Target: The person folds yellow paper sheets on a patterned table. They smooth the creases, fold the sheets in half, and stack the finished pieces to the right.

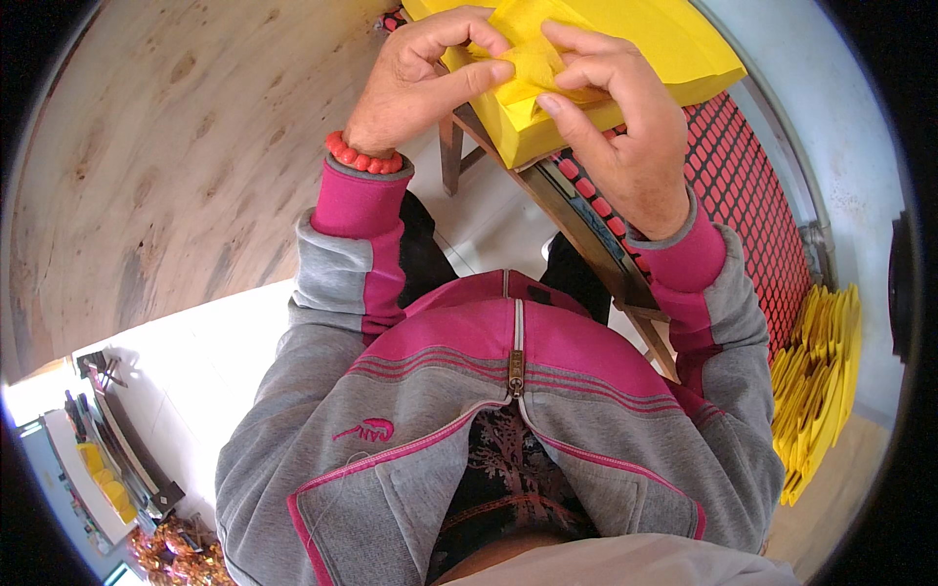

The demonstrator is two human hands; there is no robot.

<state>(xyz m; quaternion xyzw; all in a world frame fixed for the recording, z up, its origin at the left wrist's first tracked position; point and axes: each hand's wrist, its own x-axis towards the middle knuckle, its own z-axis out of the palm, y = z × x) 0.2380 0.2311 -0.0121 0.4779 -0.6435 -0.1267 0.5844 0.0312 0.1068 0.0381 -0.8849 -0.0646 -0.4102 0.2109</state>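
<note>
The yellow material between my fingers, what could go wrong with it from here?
The yellow material might crease or tear where your left hand and right hand are handling it. Tugging could also shift the yellow pile beneath, whose near corner reaches the edge of the wooden bench.

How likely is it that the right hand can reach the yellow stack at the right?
Probably yes, if the right hand first leaves the yellow material: the yellow stack is beside the right sleeve, and its outer side looks uncovered.
</note>
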